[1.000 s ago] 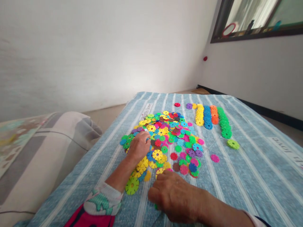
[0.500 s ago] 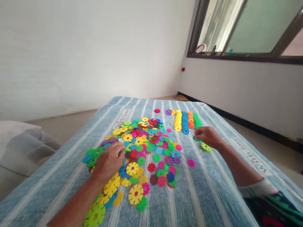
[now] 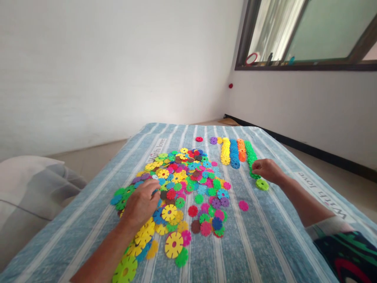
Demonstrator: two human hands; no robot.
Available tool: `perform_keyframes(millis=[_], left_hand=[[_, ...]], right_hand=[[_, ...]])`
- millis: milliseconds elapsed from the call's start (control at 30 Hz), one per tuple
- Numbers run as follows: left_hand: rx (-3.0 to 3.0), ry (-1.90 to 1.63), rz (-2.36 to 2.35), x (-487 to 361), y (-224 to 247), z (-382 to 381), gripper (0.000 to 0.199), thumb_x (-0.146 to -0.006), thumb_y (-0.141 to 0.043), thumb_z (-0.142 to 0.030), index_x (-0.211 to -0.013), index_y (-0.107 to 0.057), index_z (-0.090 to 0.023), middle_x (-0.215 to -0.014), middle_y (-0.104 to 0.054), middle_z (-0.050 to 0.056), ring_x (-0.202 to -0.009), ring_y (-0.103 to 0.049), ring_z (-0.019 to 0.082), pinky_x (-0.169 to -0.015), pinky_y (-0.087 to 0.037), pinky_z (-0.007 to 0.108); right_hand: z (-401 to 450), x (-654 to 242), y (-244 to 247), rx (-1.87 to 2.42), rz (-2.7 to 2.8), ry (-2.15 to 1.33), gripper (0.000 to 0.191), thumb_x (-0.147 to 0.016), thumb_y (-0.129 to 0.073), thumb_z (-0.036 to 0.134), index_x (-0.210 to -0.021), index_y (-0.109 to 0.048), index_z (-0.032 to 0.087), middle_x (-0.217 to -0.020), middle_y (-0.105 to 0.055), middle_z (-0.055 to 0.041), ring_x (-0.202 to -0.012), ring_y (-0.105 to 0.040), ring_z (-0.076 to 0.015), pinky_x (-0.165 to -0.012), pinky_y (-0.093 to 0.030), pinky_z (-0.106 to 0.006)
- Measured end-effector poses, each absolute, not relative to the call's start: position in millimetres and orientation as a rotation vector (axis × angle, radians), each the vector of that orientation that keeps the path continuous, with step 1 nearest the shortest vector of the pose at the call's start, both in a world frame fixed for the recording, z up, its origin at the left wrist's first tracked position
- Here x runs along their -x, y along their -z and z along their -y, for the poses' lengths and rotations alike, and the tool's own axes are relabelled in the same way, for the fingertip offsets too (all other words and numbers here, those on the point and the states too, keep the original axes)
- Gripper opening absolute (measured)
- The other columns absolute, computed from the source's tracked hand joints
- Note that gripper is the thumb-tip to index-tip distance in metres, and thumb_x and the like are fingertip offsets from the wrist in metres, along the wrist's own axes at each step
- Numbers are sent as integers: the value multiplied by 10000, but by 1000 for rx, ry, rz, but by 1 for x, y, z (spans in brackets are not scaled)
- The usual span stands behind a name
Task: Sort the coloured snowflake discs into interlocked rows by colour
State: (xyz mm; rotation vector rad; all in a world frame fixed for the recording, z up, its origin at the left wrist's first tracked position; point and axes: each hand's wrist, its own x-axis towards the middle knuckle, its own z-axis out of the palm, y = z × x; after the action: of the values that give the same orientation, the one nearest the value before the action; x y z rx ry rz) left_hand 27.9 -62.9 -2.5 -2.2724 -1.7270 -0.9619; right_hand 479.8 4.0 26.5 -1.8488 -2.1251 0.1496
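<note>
Flat notched discs of many colours lie in a loose pile on the striped cloth. Over the pile's left side is my left hand, fingers bent together; whatever lies between them is hidden. Farther right, overlapping discs form a yellow row, a blue row, an orange row and a green row. My right hand is pinched at the near end of the green row, at a green disc. Just below it rests a lime disc.
A red disc and a purple disc lie toward the far edge. A pink disc sits right of the pile. White sheer fabric is at the left, and walls stand beyond the cloth.
The view has shifted slightly, moving everything a little right. Green discs now show at the near end of the green row, and my right hand is beside them. My left hand stays over the pile.
</note>
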Motion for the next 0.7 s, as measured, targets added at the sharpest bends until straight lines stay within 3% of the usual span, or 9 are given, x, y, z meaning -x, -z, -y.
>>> perform_keyframes(millis=[167, 233, 367, 533, 700], left_hand=[[2272, 945, 1755, -31, 1, 66, 233, -760, -445, -244, -806, -667, -189, -988, -717, 98, -953, -663, 238, -874, -533, 347], [2281, 949, 1756, -31, 2, 67, 236, -765, -444, -237, -815, -668, -185, -990, -715, 101, -958, -660, 237, -879, -530, 352], [2285, 945, 1738, -30, 2, 68, 223, -773, -451, -206, -820, -666, -175, -977, -710, 105, -945, -660, 232, -865, -534, 356], [2283, 905, 1724, -41, -1, 77, 183, -740, -474, -114, -711, -638, -190, -874, -694, 78, -875, -649, 218, -801, -542, 345], [2377, 870, 1727, -57, -4, 88, 171, -755, -492, -76, -722, -619, -186, -855, -671, 78, -876, -626, 210, -805, -524, 330]], right_hand=[[1, -475, -25, 1907, 2076, 50, 138, -765, -571, 228, -829, -686, 187, -946, -678, -71, -908, -604, -231, -686, -393, -284], [6, -469, -25, 1901, 2068, 115, 154, -797, -541, 230, -842, -682, 187, -976, -669, -85, -949, -593, -247, -694, -394, -295], [20, -440, -23, 1726, 2147, 203, 162, -841, -516, 250, -828, -670, 199, -913, -671, -65, -904, -602, -215, -704, -404, -280], [50, -374, -19, 1315, 2366, 72, 238, -907, -458, 256, -760, -633, 190, -758, -625, -49, -787, -581, -175, -674, -394, -264], [83, -307, -16, 983, 2518, -10, 251, -912, -456, 210, -682, -554, 183, -717, -570, -26, -705, -509, -158, -640, -361, -272]])
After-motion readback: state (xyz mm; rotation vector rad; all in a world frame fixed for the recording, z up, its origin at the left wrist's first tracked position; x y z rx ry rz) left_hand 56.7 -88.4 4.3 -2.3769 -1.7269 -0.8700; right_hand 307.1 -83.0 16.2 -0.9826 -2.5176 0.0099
